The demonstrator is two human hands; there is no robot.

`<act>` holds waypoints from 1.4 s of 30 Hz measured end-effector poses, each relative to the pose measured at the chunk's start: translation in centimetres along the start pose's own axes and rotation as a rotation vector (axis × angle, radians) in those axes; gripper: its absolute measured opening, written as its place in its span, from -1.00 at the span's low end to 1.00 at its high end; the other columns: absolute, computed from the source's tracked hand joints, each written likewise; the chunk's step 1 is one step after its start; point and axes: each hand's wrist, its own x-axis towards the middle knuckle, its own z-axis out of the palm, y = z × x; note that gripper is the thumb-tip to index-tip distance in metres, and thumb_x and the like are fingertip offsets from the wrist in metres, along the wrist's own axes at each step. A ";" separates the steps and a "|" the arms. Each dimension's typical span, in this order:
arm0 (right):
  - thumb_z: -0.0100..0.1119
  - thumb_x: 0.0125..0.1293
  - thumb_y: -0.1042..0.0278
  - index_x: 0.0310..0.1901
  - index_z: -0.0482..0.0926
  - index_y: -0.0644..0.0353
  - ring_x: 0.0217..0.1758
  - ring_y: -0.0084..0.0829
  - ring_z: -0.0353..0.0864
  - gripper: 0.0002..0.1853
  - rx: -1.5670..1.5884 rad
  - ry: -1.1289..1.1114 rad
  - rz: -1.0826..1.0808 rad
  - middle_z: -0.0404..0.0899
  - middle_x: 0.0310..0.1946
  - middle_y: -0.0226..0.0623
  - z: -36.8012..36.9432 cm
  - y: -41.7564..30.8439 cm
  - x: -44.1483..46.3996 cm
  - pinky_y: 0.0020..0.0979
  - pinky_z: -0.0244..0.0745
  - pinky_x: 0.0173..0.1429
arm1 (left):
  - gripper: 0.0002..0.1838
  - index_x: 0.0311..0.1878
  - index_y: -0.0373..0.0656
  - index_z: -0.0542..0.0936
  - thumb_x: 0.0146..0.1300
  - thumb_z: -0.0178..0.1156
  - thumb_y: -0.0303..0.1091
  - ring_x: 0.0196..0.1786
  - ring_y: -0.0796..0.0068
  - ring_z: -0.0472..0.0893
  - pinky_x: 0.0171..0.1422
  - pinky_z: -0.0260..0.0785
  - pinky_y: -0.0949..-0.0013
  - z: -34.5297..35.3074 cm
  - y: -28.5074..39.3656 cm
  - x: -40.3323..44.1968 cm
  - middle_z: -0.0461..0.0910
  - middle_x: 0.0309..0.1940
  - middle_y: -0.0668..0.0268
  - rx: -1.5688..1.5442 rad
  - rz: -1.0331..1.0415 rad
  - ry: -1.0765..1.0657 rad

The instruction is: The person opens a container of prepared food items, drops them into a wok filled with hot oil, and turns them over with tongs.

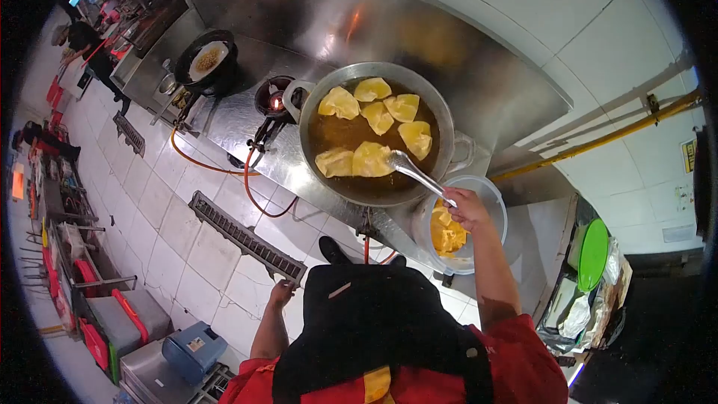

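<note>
My right hand [469, 209] is closed around the handle of metal tongs [419, 173], which slant over the rim of a wide metal pot [374, 198]. The tongs' head touches or nearly touches a yellow folded piece [372, 159] in the brown oil [336, 133]. Several more yellow pieces [403, 108] float in the pot. Below my right hand stands a clear plastic tub [490, 236] with yellow pieces [447, 236] inside. Away from the pot, my left hand [283, 293] hangs low at my side, fingers loosely bent, with nothing visible in it.
A lit burner [276, 101] sits left of the pot, and a black wok [217, 82] stands farther left. Orange gas hoses [250, 179] hang off the steel counter [232, 123]. A floor grate [243, 236] runs below. Another person [90, 52] stands at the far left.
</note>
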 end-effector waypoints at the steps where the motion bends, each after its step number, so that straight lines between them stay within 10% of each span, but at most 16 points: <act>1: 0.19 0.31 0.32 0.14 0.48 0.28 -0.71 -0.76 0.16 -0.60 0.009 0.008 0.010 0.45 -0.50 -0.44 0.5 0.0 -0.9 -0.65 -0.03 -0.70 | -0.59 0.04 -0.41 0.47 0.37 0.10 -0.20 -0.24 0.35 0.67 -0.20 0.54 0.37 -0.2 -0.2 -0.2 0.66 -0.20 0.05 0.011 -0.008 -0.007; 5: 0.22 0.28 0.32 0.14 0.52 0.27 -0.72 -0.66 0.29 -0.59 -0.207 0.124 -0.191 0.49 -0.54 -0.40 1.5 -0.2 -2.8 -0.59 0.12 -0.69 | -0.60 0.05 -0.40 0.46 0.38 0.11 -0.20 -0.21 0.34 0.67 -0.18 0.55 0.36 0.1 -1.2 0.8 0.66 -0.18 0.06 -0.011 0.045 -0.027; 7: 0.21 0.23 0.35 0.11 0.56 0.22 -0.66 -0.43 0.48 -0.60 -0.875 0.358 -0.925 0.54 -0.49 -0.27 2.2 1.2 -3.1 -0.43 0.36 -0.60 | -0.59 0.05 -0.39 0.46 0.39 0.11 -0.19 -0.21 0.34 0.66 -0.17 0.54 0.36 0.7 -2.6 1.2 0.65 -0.19 0.08 -0.169 0.032 -0.049; 10: 0.19 0.19 0.38 0.12 0.56 0.14 -0.47 -0.18 0.59 -0.59 -1.128 0.427 -1.037 0.57 -0.38 -0.18 5.7 1.2 -6.1 -0.26 0.52 -0.37 | -0.56 0.06 -0.38 0.45 0.37 0.13 -0.14 -0.22 0.39 0.62 -0.17 0.52 0.35 1.7 -1.2 -0.4 0.62 -0.21 0.13 -0.083 -0.046 -0.052; 37: 0.17 0.18 0.32 0.10 0.56 0.25 -0.16 -0.02 0.63 -0.57 -1.014 0.123 -0.670 0.62 -0.24 0.08 8.8 0.8 -5.0 -0.18 0.55 -0.06 | -0.56 0.13 -0.38 0.44 0.38 0.11 -0.20 -0.13 0.31 0.66 -0.18 0.55 0.33 4.0 -1.4 -1.8 0.61 -0.10 0.06 -0.062 -0.124 -0.027; 42: 0.18 0.17 0.32 0.09 0.57 0.23 -0.25 0.02 0.63 -0.57 -0.937 0.383 -0.693 0.63 -0.30 0.08 5.1 -1.7 -3.9 -0.17 0.55 -0.14 | -0.62 0.12 -0.38 0.43 0.40 0.08 -0.27 -0.17 0.32 0.66 -0.23 0.55 0.33 4.8 -1.5 -2.7 0.61 -0.13 0.09 -0.074 -0.074 0.007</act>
